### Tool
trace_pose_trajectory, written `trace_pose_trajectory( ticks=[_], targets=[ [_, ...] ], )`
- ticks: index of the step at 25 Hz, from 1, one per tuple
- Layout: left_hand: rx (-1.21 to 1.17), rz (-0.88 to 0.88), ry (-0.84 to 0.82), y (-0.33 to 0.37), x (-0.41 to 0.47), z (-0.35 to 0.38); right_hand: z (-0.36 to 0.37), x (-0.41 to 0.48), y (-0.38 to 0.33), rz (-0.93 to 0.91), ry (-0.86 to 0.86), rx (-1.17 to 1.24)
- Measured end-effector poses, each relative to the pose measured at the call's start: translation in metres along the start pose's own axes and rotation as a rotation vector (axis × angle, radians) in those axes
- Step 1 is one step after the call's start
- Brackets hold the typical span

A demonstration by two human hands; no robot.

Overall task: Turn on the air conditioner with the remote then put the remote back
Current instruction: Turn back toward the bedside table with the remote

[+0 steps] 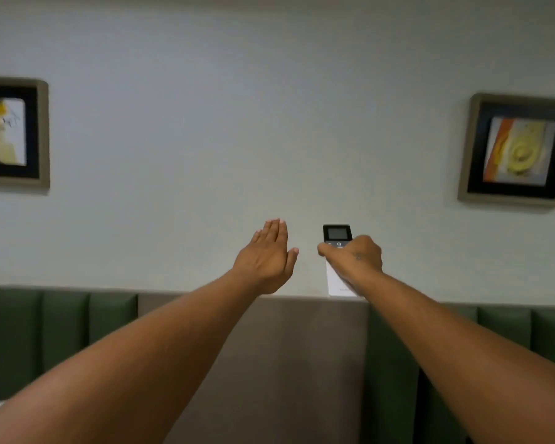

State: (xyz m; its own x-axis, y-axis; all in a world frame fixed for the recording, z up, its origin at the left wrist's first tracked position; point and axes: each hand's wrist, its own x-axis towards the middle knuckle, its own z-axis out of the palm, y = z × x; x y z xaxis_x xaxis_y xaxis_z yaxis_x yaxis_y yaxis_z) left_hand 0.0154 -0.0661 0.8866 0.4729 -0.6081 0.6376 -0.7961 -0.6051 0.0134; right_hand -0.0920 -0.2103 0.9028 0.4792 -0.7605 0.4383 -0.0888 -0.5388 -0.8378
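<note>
Both bare arms stretch forward and up toward a plain pale wall (205, 123). The right hand (354, 256) is closed around a slim white remote control with a black top part and a small grey screen (336, 233). The remote stands nearly upright, with the screen end pointing up, and its white lower body shows below the hand, in front of the wall. The thumb lies across the front of the remote, just under the screen, near a small button with a power sign; I cannot tell if the thumb presses it. The left hand (266, 256) holds nothing: it is flat and open, the fingers straight and close together and pointing up, the thumb a little apart toward the remote. The two hands are near each other but do not touch. Below the hands runs a padded headboard, with a grey-brown middle panel (285, 363) and dark green panels with vertical seams (61, 334) on both sides. On the wall hang two framed pictures with black mats, one at the left edge (10, 134) and one at the right (516, 150), both with yellow and orange shapes.
</note>
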Motion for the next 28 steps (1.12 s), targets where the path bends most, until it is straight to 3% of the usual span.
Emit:
trace_pose_trajectory(
  ticks=[6, 12, 18, 24, 28],
  targets=[
    [-0.075, -0.018, -0.251, -0.031, -0.072, 0.119, 0.09, -0.045, 0.115, 0.142, -0.124, -0.093],
    [-0.089, -0.129, -0.513, -0.069, -0.221, 0.303, 0.208, -0.129, 0.311, 0.407, -0.288, -0.225],
    [-0.116, -0.21, -0.802, -0.071, -0.433, 0.507, 0.322, -0.286, 0.544, 0.651, -0.452, -0.4],
    [-0.031, -0.227, -0.985, -0.087, -0.582, 0.638, 0.399, -0.389, 0.732, 0.597, -0.649, -0.572],
    [-0.079, -0.281, -1.028, -0.086, -0.621, 0.68, 0.418, -0.413, 0.777, 0.465, -0.603, -0.631]
  ],
)
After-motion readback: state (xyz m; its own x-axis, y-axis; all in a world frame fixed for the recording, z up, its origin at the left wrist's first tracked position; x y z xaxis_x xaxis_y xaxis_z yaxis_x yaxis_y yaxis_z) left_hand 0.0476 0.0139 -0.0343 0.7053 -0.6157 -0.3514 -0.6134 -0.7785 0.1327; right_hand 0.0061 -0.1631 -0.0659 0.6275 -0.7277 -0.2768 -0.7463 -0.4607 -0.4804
